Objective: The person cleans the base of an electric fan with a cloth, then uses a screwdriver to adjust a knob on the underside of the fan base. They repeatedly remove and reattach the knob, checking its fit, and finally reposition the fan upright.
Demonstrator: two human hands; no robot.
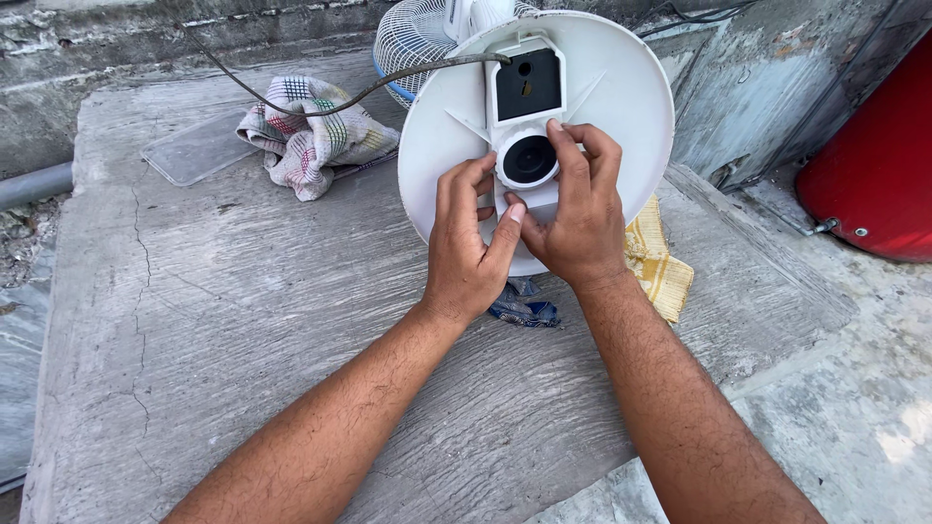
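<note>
A round white fan base [621, 107] stands tilted up on a concrete slab [243, 340], its underside facing me. In the middle of it are a dark rectangular panel [528, 85] and a round socket [530, 159] with a black opening. My left hand [468, 247] presses against the base just left of and below the socket, thumb against my right hand. My right hand [581, 213] curls its fingers around the socket's right side. A grey cable [388, 82] runs from the base off to the left. The white fan grille [413, 44] shows behind the base.
A checked cloth [311, 136] lies at the back of the slab beside a clear flat plastic lid [194, 150]. A yellow cloth [660, 267] and a blue rag [524, 303] lie under the base. A red tank [874, 165] stands at right, a grey pipe [34, 184] at left.
</note>
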